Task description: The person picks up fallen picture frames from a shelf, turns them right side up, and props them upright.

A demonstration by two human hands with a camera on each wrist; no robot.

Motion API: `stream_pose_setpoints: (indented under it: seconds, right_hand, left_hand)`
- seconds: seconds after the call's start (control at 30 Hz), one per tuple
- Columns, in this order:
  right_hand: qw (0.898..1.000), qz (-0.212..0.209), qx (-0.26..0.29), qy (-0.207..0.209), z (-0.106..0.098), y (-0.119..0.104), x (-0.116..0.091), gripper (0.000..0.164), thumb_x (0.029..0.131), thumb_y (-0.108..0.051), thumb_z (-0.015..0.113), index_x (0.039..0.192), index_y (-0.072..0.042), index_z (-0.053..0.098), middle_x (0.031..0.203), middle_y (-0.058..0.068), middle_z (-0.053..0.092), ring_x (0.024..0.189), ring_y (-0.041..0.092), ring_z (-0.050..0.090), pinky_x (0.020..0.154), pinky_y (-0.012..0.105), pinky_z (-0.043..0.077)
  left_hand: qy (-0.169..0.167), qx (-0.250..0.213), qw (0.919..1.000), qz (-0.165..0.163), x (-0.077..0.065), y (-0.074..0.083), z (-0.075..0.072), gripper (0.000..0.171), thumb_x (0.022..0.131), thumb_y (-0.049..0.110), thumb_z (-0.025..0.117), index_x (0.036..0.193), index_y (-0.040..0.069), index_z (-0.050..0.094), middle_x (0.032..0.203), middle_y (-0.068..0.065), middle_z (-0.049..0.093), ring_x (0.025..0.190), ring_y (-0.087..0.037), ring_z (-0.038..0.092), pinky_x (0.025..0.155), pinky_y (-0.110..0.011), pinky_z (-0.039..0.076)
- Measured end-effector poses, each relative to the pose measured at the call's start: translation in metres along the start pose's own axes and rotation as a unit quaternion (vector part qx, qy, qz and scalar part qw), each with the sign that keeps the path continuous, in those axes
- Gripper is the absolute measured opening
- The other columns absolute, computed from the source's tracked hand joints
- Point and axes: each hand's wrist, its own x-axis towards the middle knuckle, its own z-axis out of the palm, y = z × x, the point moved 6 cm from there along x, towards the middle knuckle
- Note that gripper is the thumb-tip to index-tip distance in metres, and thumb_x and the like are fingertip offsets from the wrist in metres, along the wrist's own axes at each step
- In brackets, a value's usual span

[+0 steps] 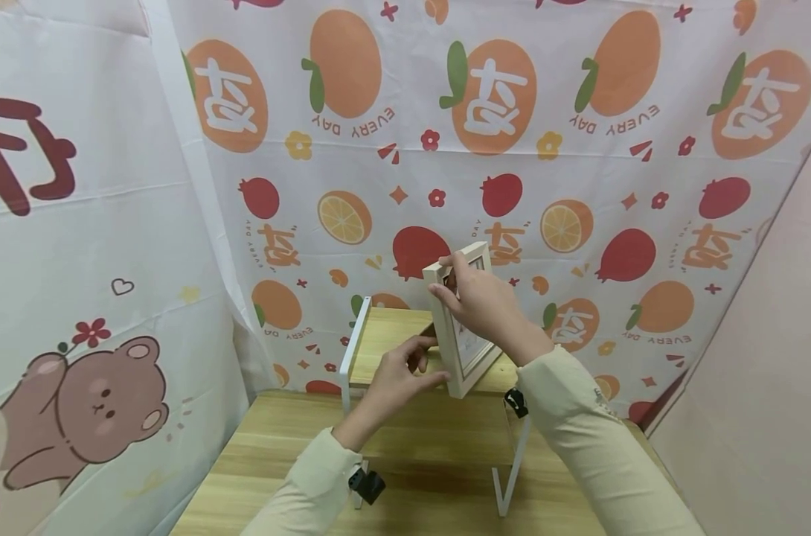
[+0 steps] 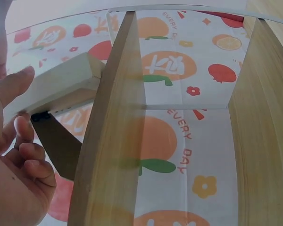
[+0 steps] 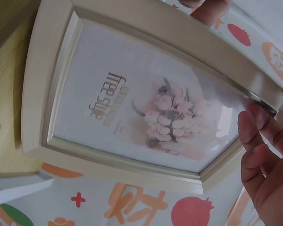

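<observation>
A cream picture frame (image 1: 449,353) stands tilted on the small wooden-topped shelf (image 1: 392,335). My right hand (image 1: 489,301) grips its upper part, thumb at the side edge and fingers against the front. Low on the frame, my left hand (image 1: 395,376) holds the side edge, thumb toward the front and curled fingers behind. Behind the frame, the left wrist view shows a dark support leg (image 2: 59,146) swung out from the back, close to those fingers. Pink flowers and "free style" lettering appear on the insert (image 3: 170,113) in the right wrist view.
The shelf has white metal legs (image 1: 506,491) and stands on a wood-grain table (image 1: 271,461). Behind it hangs a fruit-printed cloth (image 1: 405,171). A bear-printed cloth (image 1: 104,394) closes the left side, and a plain pale wall (image 1: 754,313) the right.
</observation>
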Motion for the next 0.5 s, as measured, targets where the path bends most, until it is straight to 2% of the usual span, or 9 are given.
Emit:
stream_pose_setpoints:
  seconds: [0.2,0.5]
  right_hand:
    - [1.000,-0.006,-0.013,-0.005,-0.002,-0.001,0.000,0.045,0.096,-0.035,0.059,0.127,-0.006,0.047,0.076,0.004,0.063,0.051,0.012,0.048,0.044,0.024,0.036]
    - [0.999,-0.020,-0.037,-0.014,-0.006,-0.002,0.002,0.045,0.092,-0.040,0.062,0.119,-0.008,0.047,0.070,0.003,0.060,0.048,0.012,0.044,0.042,0.023,0.034]
  left_hand:
    - [0.024,0.041,0.9988,0.009,0.000,0.007,0.005,0.038,0.077,0.019,0.082,0.107,0.011,0.059,0.072,0.001,0.046,0.063,-0.009,0.038,0.058,-0.021,0.032]
    - [0.054,0.112,0.9922,0.015,0.000,0.014,0.009,0.041,0.076,0.024,0.082,0.100,0.010,0.051,0.072,0.003,0.046,0.060,-0.007,0.037,0.053,-0.019,0.028]
